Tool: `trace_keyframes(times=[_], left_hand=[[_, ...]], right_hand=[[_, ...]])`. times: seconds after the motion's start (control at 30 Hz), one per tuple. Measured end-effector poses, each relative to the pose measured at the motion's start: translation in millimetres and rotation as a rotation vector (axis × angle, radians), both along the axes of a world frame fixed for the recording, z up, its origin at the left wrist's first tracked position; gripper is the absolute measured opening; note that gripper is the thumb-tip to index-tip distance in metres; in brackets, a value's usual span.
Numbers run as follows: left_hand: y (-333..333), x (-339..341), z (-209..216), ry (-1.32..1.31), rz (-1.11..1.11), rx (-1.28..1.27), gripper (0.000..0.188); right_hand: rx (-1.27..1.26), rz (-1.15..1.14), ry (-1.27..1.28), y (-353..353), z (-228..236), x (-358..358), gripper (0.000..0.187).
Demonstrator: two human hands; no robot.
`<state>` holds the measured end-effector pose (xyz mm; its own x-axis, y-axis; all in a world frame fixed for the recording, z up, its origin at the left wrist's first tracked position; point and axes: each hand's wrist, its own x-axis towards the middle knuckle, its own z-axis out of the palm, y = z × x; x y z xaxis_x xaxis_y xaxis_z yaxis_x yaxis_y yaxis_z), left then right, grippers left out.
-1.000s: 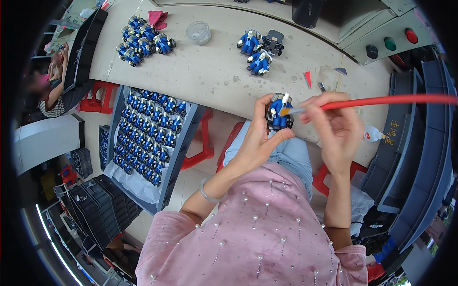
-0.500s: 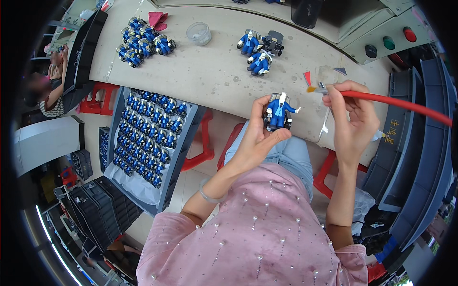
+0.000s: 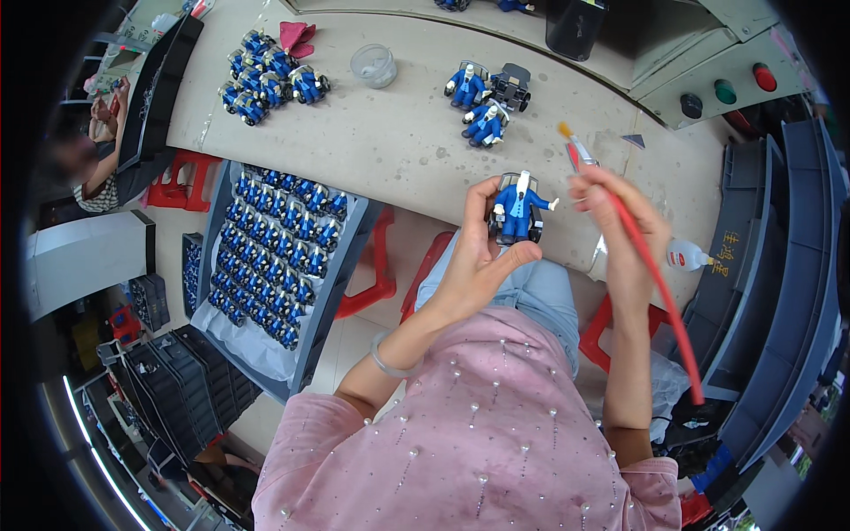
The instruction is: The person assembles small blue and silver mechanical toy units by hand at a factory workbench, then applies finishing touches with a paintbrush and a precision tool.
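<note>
A figurine (image 3: 517, 211) in a blue suit, seated in a dark wheeled chair, faces up in my left hand (image 3: 482, 265). My fingers and thumb wrap around its sides. My right hand (image 3: 624, 221) is closed on a paintbrush (image 3: 639, 234) with a long red handle. The brush's yellowish bristles point up and away, over the table to the right of the figurine and apart from it. Beyond them, two more seated figurines (image 3: 483, 123) stand beside an unoccupied dark chair piece (image 3: 511, 86).
A cluster of figurines (image 3: 257, 84) stands far left, by a red cloth (image 3: 297, 37) and a clear cup (image 3: 374, 67). Left of me, a grey tray (image 3: 329, 305) holds rows of figurines. A small white bottle (image 3: 686, 255) is at right, near stacked grey trays (image 3: 779, 265).
My right hand has moved slightly left and turned the brush, so its handle now slants down to the right and its bristles point upward. My left hand holds the figurine much as before.
</note>
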<state>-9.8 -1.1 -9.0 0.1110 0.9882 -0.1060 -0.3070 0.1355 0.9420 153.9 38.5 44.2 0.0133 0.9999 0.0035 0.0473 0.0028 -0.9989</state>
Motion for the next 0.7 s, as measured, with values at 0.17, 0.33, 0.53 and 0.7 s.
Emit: trace_keyframes(times=[0.17,0.33,0.53,0.7], left_hand=[[7.7,5.8,4.4,-0.030,0.019,-0.007,0.075],[7.6,-4.9,17.3,-0.033,-0.008,-0.041,0.073],[-5.7,3.9,-2.7,-0.097,0.053,-0.001,0.070],[-11.0,-2.4,13.4,-0.299,-0.002,0.072,0.070]], right_hand=[[0.014,0.046,0.036,-2.4,-9.5,-13.1,0.015],[0.040,0.055,0.089,1.2,-3.3,-20.2,0.015],[0.008,-0.049,-0.053,-10.6,-8.0,-18.0,0.015],[0.034,0.070,0.111,-13.4,-6.8,-19.9,0.014]])
